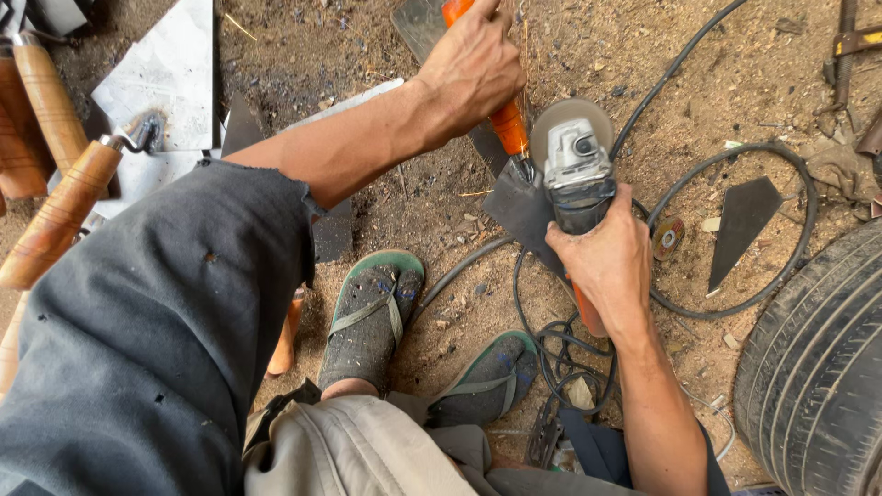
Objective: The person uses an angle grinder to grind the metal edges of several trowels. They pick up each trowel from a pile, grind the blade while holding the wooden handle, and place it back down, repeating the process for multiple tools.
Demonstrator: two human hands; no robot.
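My left hand (473, 64) is closed around the orange handle (508, 124) of a trowel-like tool whose dark metal blade (524, 209) lies on the dirt ground. My right hand (606, 262) grips the body of a grey angle grinder (579, 174). The grinder's round disc (562, 118) sits at the joint between the orange handle and the blade. A few thin spark streaks show above the disc. The grinder's black cable (551, 354) coils on the ground below my right wrist.
Wooden-handled tools (55, 216) and pale metal sheets (170, 78) lie at the left. A dark triangular metal piece (742, 219) and a worn small disc (668, 237) lie inside a cable loop. A tyre (822, 367) stands at the right. My sandalled feet (372, 317) rest below.
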